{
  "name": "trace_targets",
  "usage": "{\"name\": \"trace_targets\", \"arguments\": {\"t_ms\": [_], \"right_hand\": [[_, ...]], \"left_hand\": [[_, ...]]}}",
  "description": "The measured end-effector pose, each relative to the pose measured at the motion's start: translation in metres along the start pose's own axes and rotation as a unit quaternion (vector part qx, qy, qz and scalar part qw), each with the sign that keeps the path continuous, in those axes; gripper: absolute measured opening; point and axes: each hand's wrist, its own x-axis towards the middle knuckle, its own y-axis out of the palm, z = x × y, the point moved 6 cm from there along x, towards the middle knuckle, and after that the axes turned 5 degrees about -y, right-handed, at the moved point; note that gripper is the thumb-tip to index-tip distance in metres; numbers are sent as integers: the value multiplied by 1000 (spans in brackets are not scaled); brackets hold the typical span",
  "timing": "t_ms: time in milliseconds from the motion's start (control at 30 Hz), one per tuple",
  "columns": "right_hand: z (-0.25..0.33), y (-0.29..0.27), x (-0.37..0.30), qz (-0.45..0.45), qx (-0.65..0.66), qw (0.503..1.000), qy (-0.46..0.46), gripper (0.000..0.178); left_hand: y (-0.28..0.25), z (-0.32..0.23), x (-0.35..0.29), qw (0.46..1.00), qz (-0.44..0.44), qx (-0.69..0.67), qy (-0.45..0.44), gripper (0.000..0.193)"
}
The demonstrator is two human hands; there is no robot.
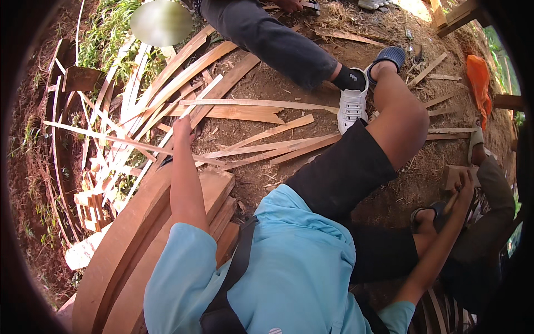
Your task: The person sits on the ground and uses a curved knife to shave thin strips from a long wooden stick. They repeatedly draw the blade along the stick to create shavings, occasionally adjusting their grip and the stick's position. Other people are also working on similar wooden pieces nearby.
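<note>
We note the left hand [181, 131] at a long wooden strip [105, 135], which crosses the view above the stacked beams [125, 259]; finger closure is too obscured to tell. We record the right hand [465, 190] well apart, near a wooden block [451, 177], its finger opening and any hold likewise unclear.
</note>
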Motion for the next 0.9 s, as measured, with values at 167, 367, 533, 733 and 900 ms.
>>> {"name": "trace_targets", "arguments": {"t_ms": [167, 367, 533, 733, 900], "right_hand": [[-50, -35, 29, 23, -32, 998, 45, 37], [-69, -9, 52, 166, -168, 970, -54, 54], [-61, 16, 45, 77, -72, 994, -14, 44], [-47, 31, 40, 48, -46, 998, -1, 37], [-57, 21, 46, 52, -19, 998, 6, 40]], "left_hand": [[119, 55, -72, 732, 70, 573, 363, 39], [138, 110, -89, 701, 61, 583, 407, 40], [134, 88, -79, 636, 114, 636, 422, 32], [122, 53, -65, 691, 236, 544, 412, 33], [121, 32, -57, 738, 307, 538, 266, 48]]}}
